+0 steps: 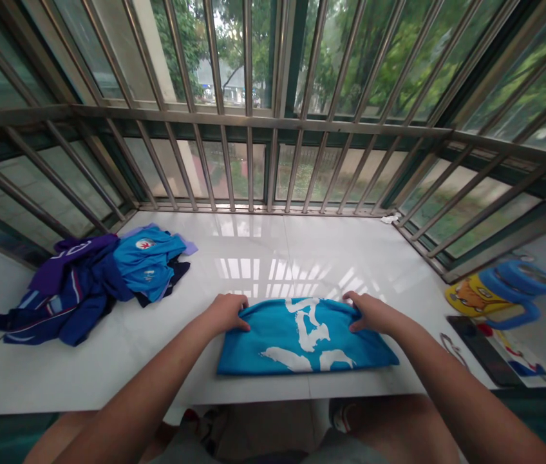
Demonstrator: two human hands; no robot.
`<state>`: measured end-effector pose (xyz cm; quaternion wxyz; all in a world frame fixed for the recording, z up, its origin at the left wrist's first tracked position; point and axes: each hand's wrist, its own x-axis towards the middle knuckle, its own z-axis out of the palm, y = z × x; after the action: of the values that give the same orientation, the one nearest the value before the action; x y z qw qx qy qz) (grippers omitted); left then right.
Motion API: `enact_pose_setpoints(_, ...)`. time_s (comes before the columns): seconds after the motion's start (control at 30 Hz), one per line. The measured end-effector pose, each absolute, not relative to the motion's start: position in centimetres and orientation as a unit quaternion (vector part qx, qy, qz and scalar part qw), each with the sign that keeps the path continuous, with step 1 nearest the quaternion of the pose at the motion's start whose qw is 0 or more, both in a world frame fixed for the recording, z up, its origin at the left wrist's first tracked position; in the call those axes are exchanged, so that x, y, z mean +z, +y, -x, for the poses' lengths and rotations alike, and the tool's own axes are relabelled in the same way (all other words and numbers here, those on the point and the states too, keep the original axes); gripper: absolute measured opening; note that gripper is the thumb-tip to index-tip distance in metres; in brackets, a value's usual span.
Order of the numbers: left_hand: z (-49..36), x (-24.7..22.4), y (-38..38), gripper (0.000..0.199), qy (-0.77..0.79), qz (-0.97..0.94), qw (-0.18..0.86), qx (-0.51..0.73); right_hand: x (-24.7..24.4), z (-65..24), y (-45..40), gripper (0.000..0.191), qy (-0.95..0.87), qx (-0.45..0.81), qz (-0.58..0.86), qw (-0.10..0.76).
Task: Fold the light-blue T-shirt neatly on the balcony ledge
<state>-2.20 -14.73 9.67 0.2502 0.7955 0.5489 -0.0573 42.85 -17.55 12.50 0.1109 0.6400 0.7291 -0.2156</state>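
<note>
Left on the white tiled ledge (254,241) lies a heap of blue and purple clothes (94,280); your left hand (227,314) and right hand (370,313) both grip the ends of the folded blue garment (302,341), near centre, with blue rings (517,287) far right

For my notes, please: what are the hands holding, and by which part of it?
The left hand and right hand hold the folded blue garment at both ends of its far edge.
</note>
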Motion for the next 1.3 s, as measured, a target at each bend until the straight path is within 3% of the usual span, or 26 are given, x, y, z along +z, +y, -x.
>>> enact_pose_setpoints(0.13,2.6,9.9,-14.7,0.026,0.515,-0.806,0.288,-0.053,13.5,-42.5,-17.2,0.030,0.759,-0.239,-0.587,0.149)
enact_pose_setpoints(0.3,4.3,12.6,-15.4,0.011,0.510,-0.801,0.313,0.034,16.0,-42.5,-18.0,0.015,0.791,-0.201,-0.575,0.056)
enact_pose_setpoints(0.4,5.9,15.4,-16.0,0.027,0.523,-0.799,0.272,0.117,18.2,-42.3,-18.7,0.014,0.802,-0.137,-0.581,0.002)
enact_pose_setpoints(0.5,7.8,16.7,-17.3,0.036,0.496,-0.836,0.151,0.178,18.7,-42.3,-19.7,0.016,0.839,-0.037,-0.538,-0.072)
enact_pose_setpoints(0.63,9.3,13.9,-20.9,0.037,0.451,-0.876,0.056,0.161,15.0,-42.8,-22.1,0.026,0.863,0.008,-0.491,-0.119)
enact_pose_setpoints(0.77,10.2,7.7,-25.8,0.052,0.465,-0.878,0.082,0.082,8.9,-43.3,-25.9,0.038,0.844,-0.063,-0.530,-0.059)
enact_pose_setpoints(0.87,11.0,4.7,-28.5,0.058,0.476,-0.867,0.102,0.110,6.2,-43.4,-28.4,0.053,0.807,-0.103,-0.579,-0.053)
enact_pose_setpoints(1.03,10.5,6.2,-27.9,0.038,0.576,-0.783,0.153,0.177,6.2,-41.9,-27.6,0.045,0.725,-0.104,-0.670,-0.121)
enact_pose_setpoints(1.17,8.1,8.1,-23.6,0.042,0.706,-0.670,0.146,0.180,7.1,-39.1,-23.5,0.047,0.641,-0.078,-0.754,-0.124)
enact_pose_setpoints(1.3,6.8,7.8,-19.6,0.039,0.741,-0.638,0.129,0.166,7.5,-37.0,-19.7,0.047,0.593,-0.064,-0.796,-0.098)
